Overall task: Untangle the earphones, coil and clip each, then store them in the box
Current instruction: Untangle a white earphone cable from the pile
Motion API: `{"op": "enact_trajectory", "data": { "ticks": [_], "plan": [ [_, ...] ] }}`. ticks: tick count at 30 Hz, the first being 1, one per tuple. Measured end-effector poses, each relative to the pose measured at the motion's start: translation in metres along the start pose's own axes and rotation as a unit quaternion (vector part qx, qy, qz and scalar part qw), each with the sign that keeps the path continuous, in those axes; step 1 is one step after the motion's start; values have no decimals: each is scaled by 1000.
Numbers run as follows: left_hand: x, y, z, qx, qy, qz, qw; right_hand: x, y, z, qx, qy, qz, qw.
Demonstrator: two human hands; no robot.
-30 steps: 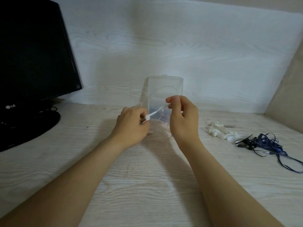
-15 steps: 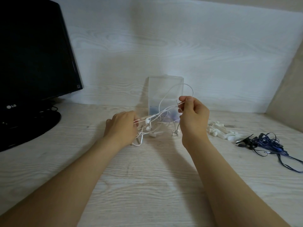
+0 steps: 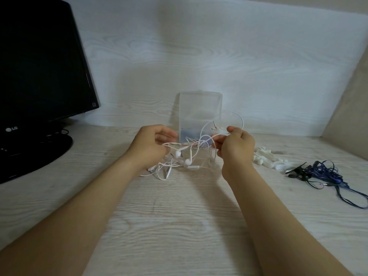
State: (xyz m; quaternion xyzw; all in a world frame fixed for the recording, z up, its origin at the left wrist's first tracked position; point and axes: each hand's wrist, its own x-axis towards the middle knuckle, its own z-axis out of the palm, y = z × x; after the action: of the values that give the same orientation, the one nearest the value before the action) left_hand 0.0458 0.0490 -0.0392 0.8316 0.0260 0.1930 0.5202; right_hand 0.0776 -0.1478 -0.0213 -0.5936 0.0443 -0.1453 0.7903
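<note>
On the desk (image 3: 179, 226), left hand (image 3: 148, 147) and right hand (image 3: 236, 148) pinch tangled white earphones (image 3: 188, 161) (cords looping, buds dangling).

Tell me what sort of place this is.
Most likely a desk in a home or office: a black LG monitor stands at the left, the surface is a pale wood-grain desktop against a white wall, and blue earphones lie loose at the right.
</note>
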Motion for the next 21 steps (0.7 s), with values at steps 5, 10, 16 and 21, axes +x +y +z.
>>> {"op": "enact_trajectory", "data": {
  "ticks": [5,10,16,21],
  "plan": [
    [-14,24,-4,9,-155,51,987,-3,0,1,-14,-18,1,1000],
    [-22,35,4,-48,-203,57,976,-1,1,3,-21,-45,-2,999],
    [-25,28,17,13,-141,89,986,-5,-1,4,-8,-91,-25,995],
    [-24,27,18,27,-134,86,987,-3,1,4,-8,-71,-47,996]
  ]
}}
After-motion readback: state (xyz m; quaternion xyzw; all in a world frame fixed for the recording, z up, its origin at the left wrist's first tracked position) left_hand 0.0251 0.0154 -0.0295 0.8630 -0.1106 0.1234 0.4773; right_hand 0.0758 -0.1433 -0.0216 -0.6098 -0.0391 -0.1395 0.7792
